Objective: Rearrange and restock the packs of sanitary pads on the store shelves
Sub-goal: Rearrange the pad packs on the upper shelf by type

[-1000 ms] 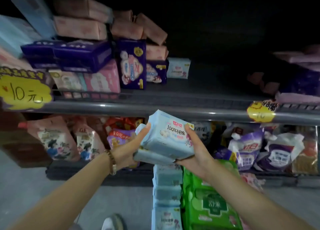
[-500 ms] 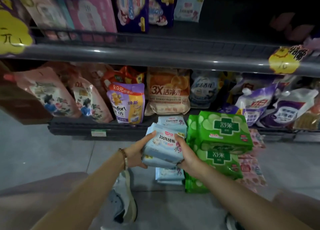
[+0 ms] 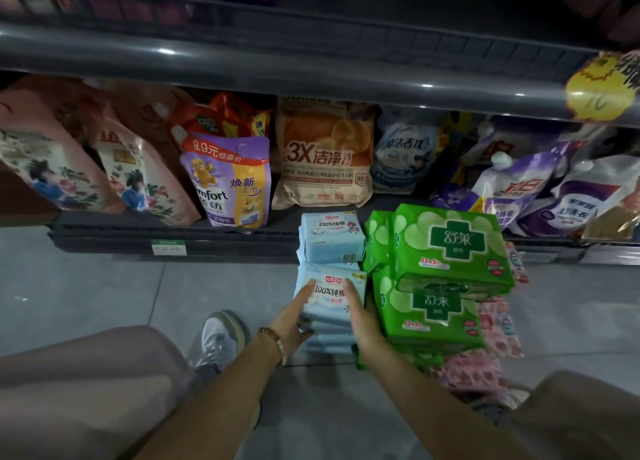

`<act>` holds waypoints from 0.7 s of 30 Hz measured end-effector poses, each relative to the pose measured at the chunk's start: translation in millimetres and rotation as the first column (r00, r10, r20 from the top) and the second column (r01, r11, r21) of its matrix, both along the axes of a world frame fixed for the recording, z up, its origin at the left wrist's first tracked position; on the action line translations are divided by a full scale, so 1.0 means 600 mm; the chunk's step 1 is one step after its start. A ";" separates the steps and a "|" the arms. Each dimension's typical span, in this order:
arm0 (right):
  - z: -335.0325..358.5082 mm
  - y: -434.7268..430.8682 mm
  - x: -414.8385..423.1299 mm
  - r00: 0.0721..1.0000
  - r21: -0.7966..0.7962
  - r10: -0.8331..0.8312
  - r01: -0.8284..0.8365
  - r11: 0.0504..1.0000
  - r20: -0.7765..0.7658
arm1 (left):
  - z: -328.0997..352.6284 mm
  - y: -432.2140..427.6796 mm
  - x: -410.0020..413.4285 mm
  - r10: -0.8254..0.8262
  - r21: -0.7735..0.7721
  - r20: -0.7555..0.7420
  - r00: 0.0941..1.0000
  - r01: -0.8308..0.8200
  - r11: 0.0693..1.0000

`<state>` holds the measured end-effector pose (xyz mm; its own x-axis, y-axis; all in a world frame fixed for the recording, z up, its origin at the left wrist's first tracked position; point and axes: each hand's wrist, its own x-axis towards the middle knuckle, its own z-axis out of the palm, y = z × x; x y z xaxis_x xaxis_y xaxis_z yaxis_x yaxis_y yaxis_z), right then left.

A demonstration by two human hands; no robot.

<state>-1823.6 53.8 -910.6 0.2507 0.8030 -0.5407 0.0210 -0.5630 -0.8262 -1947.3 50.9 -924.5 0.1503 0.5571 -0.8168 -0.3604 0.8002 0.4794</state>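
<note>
Both my hands are on the blue pack [image 3: 332,302]: my left hand [image 3: 294,317] grips its left edge, my right hand [image 3: 363,316] its right edge, thumbs on top. Pack tops a blue stack [image 3: 325,342] on the floor [image 3: 104,286], touching green packs [image 3: 446,248], near the bottom shelf's [image 3: 173,234] front edge.

Grey tiled floor [image 3: 86,286] at 8 o'clock; dark upper shelf rail [image 3: 277,65] at 12, glinting; bottom shelf [image 3: 138,233] at 10; dim light.

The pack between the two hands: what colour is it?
The pack is pale blue with dark lettering and a small red label; the head view shows it.
</note>
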 end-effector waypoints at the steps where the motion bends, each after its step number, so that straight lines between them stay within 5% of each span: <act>1: 0.000 -0.001 0.000 1.000 0.021 -0.007 0.007 1.000 0.003 | -0.005 0.000 0.001 0.013 0.005 0.002 1.000 -0.013 1.000; 6: 0.000 -0.015 -0.005 0.989 0.164 0.062 -0.084 0.983 0.133 | -0.017 -0.008 0.005 0.086 0.043 0.028 0.996 -0.087 0.995; 10: 0.003 -0.021 -0.012 0.891 0.209 0.151 -0.260 0.943 0.428 | -0.004 -0.009 0.005 0.077 0.062 0.040 0.996 -0.080 0.995; 14: 0.015 -0.043 -0.018 0.805 0.272 0.191 -0.398 0.876 0.562 | -0.005 -0.013 0.001 0.047 0.107 -0.015 0.999 -0.045 0.993; 21: 0.026 -0.055 -0.006 0.401 0.047 0.395 -0.749 0.661 0.827 | 0.052 -0.018 0.012 -0.196 0.193 -0.183 0.963 0.231 0.954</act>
<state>-1827.0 20.9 -895.0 -0.2160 0.9747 -0.0579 0.8659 0.1638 -0.4727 -1940.2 40.2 -893.5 0.1616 0.6883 -0.7072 -0.0969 0.7242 0.6827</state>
